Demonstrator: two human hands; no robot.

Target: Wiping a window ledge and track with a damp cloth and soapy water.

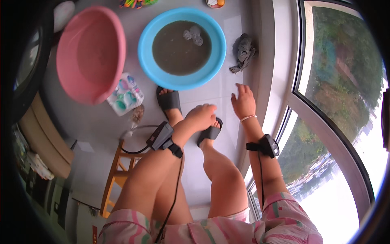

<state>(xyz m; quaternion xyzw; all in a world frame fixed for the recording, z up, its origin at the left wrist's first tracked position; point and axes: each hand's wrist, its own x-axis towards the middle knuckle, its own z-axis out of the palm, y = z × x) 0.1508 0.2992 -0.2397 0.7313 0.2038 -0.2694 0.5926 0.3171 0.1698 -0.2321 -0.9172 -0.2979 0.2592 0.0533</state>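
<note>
My right hand [244,102], with a bracelet at its wrist, reaches over the floor with fingers apart and nothing in it. Just beyond its fingertips lies a crumpled dark grey cloth [244,52] beside the window wall. My left hand [201,116] hangs over the floor above my sandalled foot, its fingers bent inward; the palm side is hidden. In front of both hands stands a light blue plastic basin [149,65] holding murky brown-grey water with a few clumps of bubbles. A pink plastic basin [120,48] stands tilted to the left of it.
A patterned plastic package [125,94] lies by the pink basin. Behind my left arm stands a wooden stool [113,174]. A window frame [323,122] runs along the right. Colourful items [138,3] and a small bowl [215,3] sit at the far edge. Cables trail from both forearm devices.
</note>
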